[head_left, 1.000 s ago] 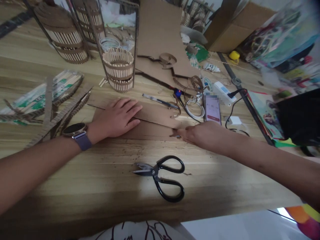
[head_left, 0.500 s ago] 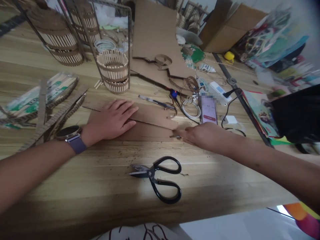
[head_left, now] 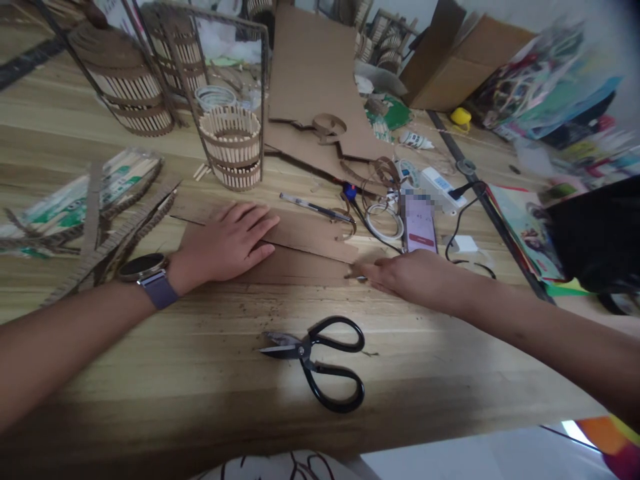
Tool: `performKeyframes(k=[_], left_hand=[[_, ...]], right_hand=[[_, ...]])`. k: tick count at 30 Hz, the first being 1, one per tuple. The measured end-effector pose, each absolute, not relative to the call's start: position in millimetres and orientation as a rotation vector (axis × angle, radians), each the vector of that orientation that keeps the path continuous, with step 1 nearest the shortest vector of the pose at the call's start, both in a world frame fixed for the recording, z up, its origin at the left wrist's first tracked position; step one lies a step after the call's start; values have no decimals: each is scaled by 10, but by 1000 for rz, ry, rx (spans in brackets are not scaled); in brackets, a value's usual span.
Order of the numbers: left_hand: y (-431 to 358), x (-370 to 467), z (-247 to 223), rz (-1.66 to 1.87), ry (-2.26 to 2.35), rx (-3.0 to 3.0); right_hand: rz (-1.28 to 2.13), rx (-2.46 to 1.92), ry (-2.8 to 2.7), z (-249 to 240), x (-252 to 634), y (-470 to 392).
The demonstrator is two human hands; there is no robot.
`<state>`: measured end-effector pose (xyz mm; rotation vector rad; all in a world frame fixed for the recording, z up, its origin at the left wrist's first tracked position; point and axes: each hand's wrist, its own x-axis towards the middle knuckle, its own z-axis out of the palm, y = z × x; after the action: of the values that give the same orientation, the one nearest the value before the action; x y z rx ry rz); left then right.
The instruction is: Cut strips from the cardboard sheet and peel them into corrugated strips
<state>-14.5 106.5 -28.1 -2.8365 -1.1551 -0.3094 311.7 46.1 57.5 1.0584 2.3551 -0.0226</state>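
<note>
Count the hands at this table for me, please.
2: the left hand lies spread on the brown cardboard; the right hand is at the cardboard's right end.

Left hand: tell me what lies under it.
Brown cardboard lies under the left hand, and more of it shows on either side. The part directly beneath the hand is covered.

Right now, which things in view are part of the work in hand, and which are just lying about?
In the work:
- Cardboard, flat on the table
- Left hand, spread on it
- Right hand, at its right end, pinching a small object, mostly hidden

Lying about, apparently:
- Scissors, open, untouched
- Pen
- Phone
- Stick basket
</note>
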Motion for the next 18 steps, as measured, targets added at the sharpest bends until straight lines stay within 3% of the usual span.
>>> performKeyframes(k=[18], left_hand=[[1049,-137,-301,-308,-1148,-2821]], right_hand=[[-153,1055,2372,514,3190,464]])
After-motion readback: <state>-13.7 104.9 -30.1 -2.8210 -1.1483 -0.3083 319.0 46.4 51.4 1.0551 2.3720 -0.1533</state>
